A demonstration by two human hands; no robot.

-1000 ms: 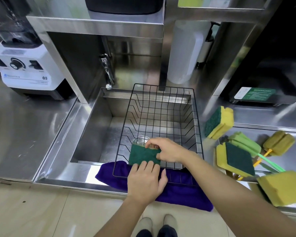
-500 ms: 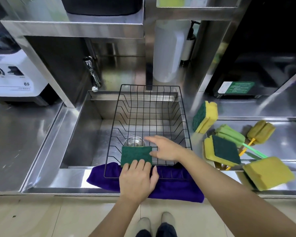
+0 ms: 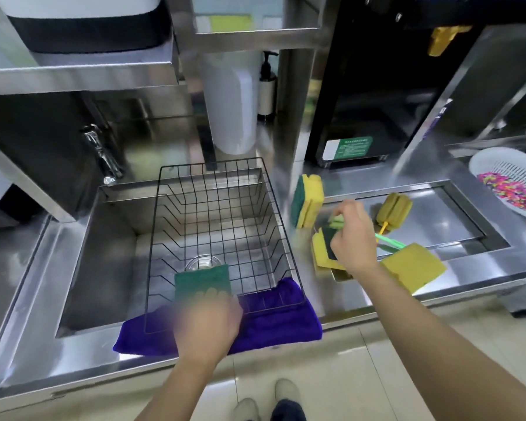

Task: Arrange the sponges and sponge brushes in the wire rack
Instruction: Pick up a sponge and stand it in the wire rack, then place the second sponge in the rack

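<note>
- the black wire rack (image 3: 222, 235) sits over the steel sink (image 3: 104, 253), its near edge on a purple cloth (image 3: 274, 323); one green-faced sponge (image 3: 202, 281) stands upright at its near end.
- the left hand (image 3: 208, 322) is blurred, its fingers lying against the lower edge of that sponge; whether they actually pinch it cannot be told.
- to the right, in a shallow steel tray (image 3: 456, 220), lie a yellow sponge brush (image 3: 394, 209), a big yellow sponge (image 3: 413, 270) and a yellow-and-green sponge (image 3: 324, 249); another sponge (image 3: 307, 200) stands on edge at the tray's left end.
- the right hand (image 3: 353, 241) is over the tray, fingers closed on a light green sponge brush (image 3: 337, 221), whose green handle (image 3: 389, 241) shows past the wrist.
- half a second ago the right hand was inside the rack beside the sponge; it has since crossed to the tray, and the view has swung right, bringing in a white basket (image 3: 504, 165) of coloured bits, cut off by the frame.
- the right hand hides most of the green brush's head and part of the sponge beneath.
</note>
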